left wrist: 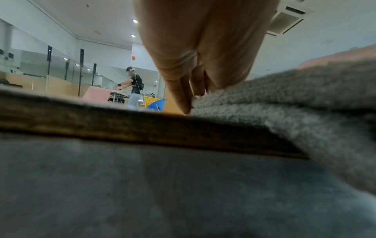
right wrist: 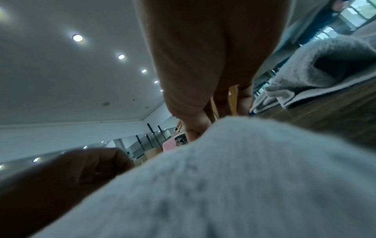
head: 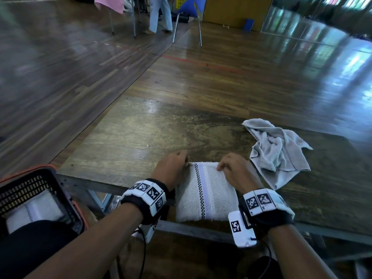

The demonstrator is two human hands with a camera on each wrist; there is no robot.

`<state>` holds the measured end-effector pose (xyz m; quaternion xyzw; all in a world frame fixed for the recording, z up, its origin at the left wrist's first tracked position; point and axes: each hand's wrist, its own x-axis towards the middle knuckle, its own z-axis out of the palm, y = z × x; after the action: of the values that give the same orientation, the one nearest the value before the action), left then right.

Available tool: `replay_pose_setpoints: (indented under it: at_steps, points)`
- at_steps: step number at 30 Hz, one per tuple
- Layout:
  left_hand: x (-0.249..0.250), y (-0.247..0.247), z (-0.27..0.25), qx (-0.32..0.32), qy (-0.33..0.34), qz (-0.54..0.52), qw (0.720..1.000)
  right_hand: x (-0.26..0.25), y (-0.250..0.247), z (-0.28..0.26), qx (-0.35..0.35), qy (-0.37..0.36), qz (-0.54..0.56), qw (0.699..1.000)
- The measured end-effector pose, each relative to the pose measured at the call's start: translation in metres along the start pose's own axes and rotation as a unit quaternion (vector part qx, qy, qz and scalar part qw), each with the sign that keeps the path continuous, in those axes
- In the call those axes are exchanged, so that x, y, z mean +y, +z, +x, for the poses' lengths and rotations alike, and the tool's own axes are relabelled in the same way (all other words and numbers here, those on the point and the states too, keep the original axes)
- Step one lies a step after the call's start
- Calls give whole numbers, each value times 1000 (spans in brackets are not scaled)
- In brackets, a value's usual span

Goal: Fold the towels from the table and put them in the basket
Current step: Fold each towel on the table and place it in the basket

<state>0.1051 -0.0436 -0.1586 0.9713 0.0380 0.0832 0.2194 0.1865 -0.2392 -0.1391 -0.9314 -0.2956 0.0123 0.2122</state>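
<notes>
A folded white towel with a checked stripe lies at the table's near edge. My left hand pinches its far left corner, and my right hand pinches its far right corner. In the left wrist view my fingers hold the edge of the towel's stacked layers. The right wrist view is filled by the white towel under my right hand. A crumpled grey towel lies to the right. A black basket with an orange rim stands low at the left and holds a folded white towel.
The worn wooden table stretches ahead of the towel. Beyond it are a wooden floor, a blue chair, and a person standing by another table at the back. The grey towel shows at the right of the right wrist view.
</notes>
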Motion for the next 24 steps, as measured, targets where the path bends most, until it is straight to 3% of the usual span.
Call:
replay_pose_setpoints:
  at_steps: [4, 7, 10, 15, 24]
  points:
    - [24, -4, -13, 15, 75, 109, 991, -4, 2, -15, -19, -4, -162, 987]
    - [40, 4, -28, -69, 56, 116, 989, -10, 9, -29, -26, -35, -224, 974]
    - [37, 16, -37, -125, 21, 135, 983, -14, 22, -40, -56, 11, -183, 981]
    - [27, 26, -30, -113, 14, 144, 983, -18, 39, -43, -86, 75, -63, 991]
    - [10, 32, -17, -116, -1, 79, 990, -3, 39, -27, -112, 84, -15, 990]
